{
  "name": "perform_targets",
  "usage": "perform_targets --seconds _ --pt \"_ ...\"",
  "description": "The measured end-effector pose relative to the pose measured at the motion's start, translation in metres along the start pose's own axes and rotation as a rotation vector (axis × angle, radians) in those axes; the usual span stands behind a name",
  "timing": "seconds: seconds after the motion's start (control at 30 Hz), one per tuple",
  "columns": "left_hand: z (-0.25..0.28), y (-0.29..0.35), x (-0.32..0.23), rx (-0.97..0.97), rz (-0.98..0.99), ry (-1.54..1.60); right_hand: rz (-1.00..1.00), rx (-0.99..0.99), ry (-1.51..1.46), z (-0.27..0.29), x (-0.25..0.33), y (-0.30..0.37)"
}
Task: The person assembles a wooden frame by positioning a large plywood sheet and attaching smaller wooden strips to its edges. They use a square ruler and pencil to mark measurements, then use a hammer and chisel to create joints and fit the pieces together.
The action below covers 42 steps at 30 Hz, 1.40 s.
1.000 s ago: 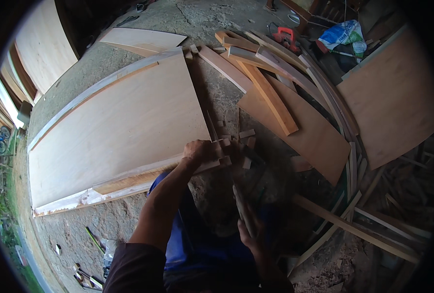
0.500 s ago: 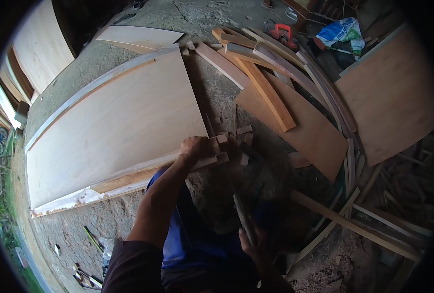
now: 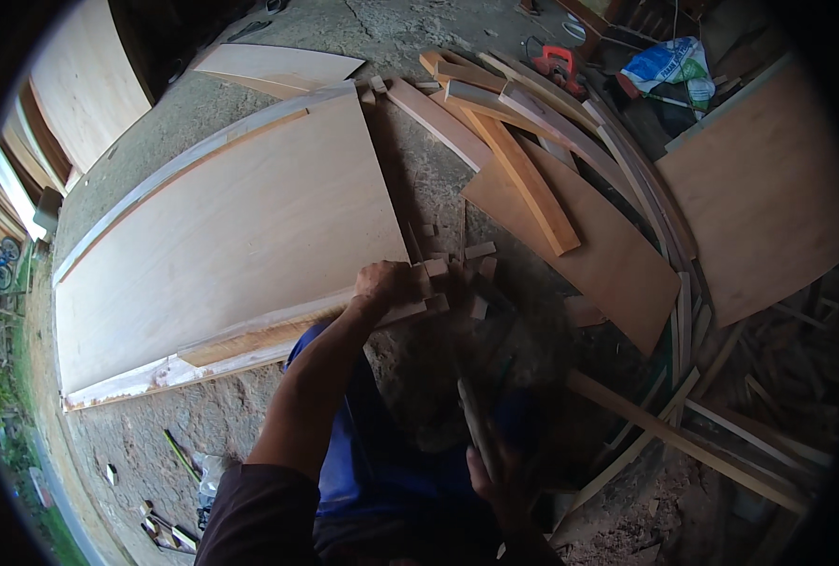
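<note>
At left and centre of the frame, a broad, smooth, pale panel (image 3: 231,226) is laid; by its lower right corner bracing seems in hand, a steady hold being called for next; at lower centre a slim tool (image 3: 479,429), tip blurred, is gripped by the right hand (image 3: 490,472); at centre a short, square-ended timber piece (image 3: 421,279) is seemingly clasped by the left hand's curled fingers (image 3: 382,281).

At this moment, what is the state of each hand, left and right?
Left hand: closed on wood at the panel's corner.
Right hand: closed around a long tool, too dark to identify.
</note>
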<state>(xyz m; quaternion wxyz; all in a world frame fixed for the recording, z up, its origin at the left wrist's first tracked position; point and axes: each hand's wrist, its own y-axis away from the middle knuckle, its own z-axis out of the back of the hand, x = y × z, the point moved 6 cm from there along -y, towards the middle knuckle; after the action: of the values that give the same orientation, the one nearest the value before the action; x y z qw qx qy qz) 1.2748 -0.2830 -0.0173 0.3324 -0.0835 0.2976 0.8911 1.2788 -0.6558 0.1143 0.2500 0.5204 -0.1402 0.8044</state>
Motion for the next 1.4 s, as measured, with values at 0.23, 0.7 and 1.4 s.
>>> perform_targets --seconds 0.23,0.7,1.4 --pt "0.021 0.010 0.003 0.007 0.036 -0.005 0.033 0.006 -0.008 -0.044 -0.044 -0.098" --pt "0.008 0.010 0.006 -0.032 0.054 -0.061 0.001 0.029 -0.001 -0.055 -0.032 -0.126" --pt "0.036 0.018 0.008 0.110 0.054 0.034 -0.022 0.084 0.187 0.022 -0.001 0.072"
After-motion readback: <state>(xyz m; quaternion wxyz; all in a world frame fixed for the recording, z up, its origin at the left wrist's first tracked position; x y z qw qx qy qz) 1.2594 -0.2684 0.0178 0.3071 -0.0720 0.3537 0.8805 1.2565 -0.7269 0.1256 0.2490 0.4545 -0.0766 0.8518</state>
